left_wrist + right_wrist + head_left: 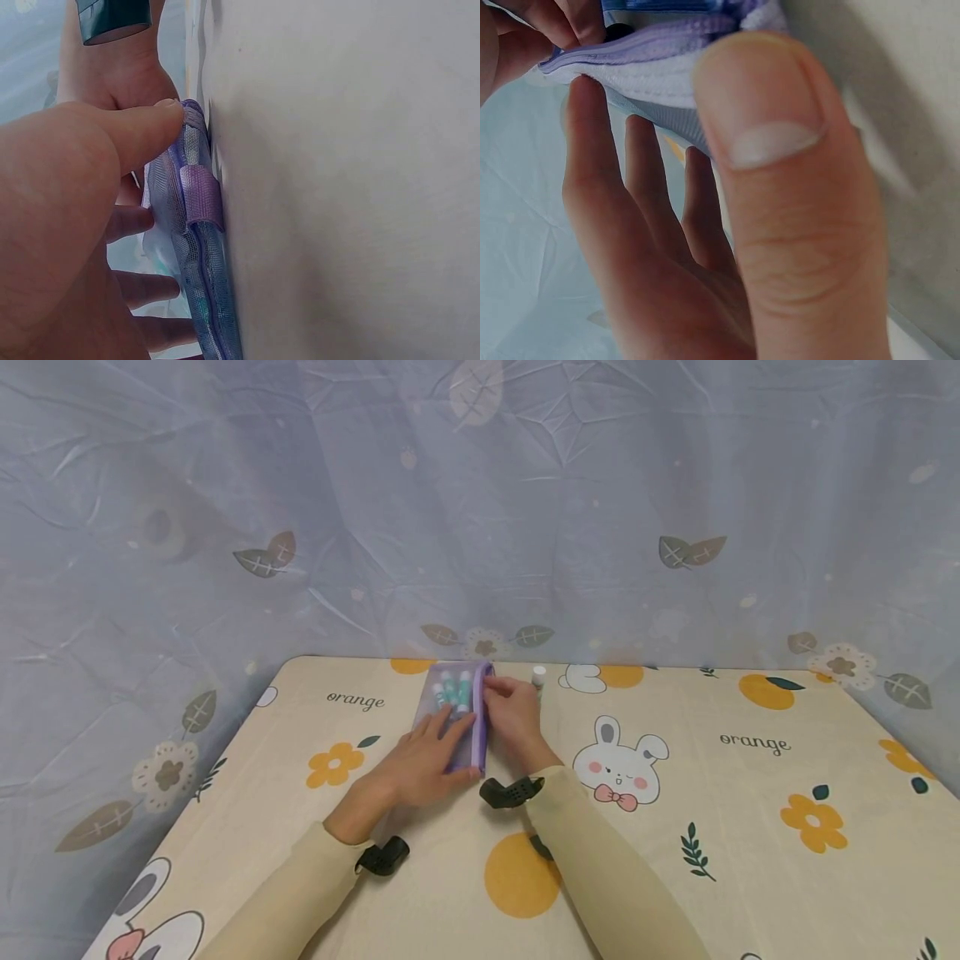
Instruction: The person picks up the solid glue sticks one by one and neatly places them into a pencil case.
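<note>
A purple mesh pencil case [426, 703] lies near the far edge of the table, its purple zipper [479, 743] along the right side. Several white and teal pen-like sticks [464, 681] show through it. My left hand [427, 760] rests spread over the near part, and its thumb [780, 187] reaches the case's near end, by a purple tab [201, 196]. At the far end of the zipper, the thumb and fingers of my right hand [516, 714] pinch together; what lies inside the pinch is hidden.
A white-capped stick [538, 677] shows just behind and to the right of my right hand. The cloth on the table [637, 868] carries printed rabbits, flowers and words. Behind the table hangs a pale blue curtain [480, 510].
</note>
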### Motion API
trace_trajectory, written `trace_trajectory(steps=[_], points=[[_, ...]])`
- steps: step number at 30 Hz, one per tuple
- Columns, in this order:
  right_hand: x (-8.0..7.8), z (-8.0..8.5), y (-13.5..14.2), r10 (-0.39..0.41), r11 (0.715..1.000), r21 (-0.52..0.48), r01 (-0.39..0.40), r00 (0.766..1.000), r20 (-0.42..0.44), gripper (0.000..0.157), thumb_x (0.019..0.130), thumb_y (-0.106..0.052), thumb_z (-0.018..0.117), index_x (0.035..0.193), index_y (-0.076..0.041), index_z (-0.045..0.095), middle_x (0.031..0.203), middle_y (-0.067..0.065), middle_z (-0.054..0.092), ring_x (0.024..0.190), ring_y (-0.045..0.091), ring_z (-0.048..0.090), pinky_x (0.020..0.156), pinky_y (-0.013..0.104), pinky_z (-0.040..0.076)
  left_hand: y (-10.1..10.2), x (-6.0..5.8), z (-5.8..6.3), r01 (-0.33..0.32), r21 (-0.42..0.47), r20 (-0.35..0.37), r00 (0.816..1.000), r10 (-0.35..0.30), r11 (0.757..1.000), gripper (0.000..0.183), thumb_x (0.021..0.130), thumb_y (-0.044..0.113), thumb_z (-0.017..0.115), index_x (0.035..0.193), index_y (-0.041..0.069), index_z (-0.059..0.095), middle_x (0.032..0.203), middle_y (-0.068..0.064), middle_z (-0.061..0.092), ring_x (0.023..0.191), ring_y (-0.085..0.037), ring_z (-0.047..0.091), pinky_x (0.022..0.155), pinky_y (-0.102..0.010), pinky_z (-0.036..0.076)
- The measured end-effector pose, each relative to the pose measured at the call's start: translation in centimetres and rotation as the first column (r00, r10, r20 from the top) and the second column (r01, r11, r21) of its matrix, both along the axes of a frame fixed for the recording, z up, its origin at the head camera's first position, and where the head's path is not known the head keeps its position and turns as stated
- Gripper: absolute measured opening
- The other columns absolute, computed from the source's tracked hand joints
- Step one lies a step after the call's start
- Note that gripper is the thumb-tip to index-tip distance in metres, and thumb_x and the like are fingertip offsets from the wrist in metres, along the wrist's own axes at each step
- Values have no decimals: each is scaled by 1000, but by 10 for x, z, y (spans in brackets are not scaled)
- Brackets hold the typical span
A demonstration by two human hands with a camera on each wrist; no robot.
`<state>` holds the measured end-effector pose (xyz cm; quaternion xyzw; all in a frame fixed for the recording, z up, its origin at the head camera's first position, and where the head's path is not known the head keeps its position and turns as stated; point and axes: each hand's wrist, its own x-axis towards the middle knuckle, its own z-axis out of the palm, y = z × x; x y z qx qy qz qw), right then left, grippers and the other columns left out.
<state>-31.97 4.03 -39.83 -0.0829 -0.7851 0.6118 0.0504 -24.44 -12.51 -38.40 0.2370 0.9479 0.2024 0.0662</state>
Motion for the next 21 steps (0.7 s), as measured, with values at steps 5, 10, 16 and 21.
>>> trace_trajectory(steps=[5, 10, 16, 21], points=[[0, 2, 0, 2, 999, 37, -1, 1000, -26, 30, 105, -12, 63, 133, -10, 74, 135, 11, 72, 129, 26, 66, 108, 40, 57, 0, 0, 0, 5, -3, -12, 1000, -5, 1000, 85, 103, 48, 64, 170, 15, 25, 177, -27, 12, 162, -53, 18, 124, -73, 28], [1, 6, -1, 10, 997, 72, -7, 999, -35, 33, 105, -14, 63, 137, -13, 71, 136, 9, 71, 130, 26, 65, 109, 39, 56, 0, 0, 0, 7, -5, -18, 1000, -7, 1000, 84, 103, 48, 64, 170, 14, 25, 177, -27, 12, 162, -53, 18, 123, -73, 29], [6, 11, -3, 31, 995, 93, -23, 996, -80, 36, 107, -17, 63, 143, -13, 67, 141, 9, 70, 133, 27, 64, 112, 41, 54, 0, 0, 0, 13, 1, -21, 1000, -13, 1000, 84, 103, 47, 64, 170, 13, 26, 176, -28, 13, 162, -53, 18, 123, -73, 29], [5, 11, -2, 42, 993, 120, -23, 986, -159, 38, 104, -16, 67, 141, -10, 68, 143, 11, 70, 136, 29, 64, 115, 45, 51, 0, -1, -1, 19, 1, -27, 999, -19, 1000, 83, 103, 46, 64, 169, 13, 27, 176, -29, 13, 161, -53, 19, 122, -73, 30]])
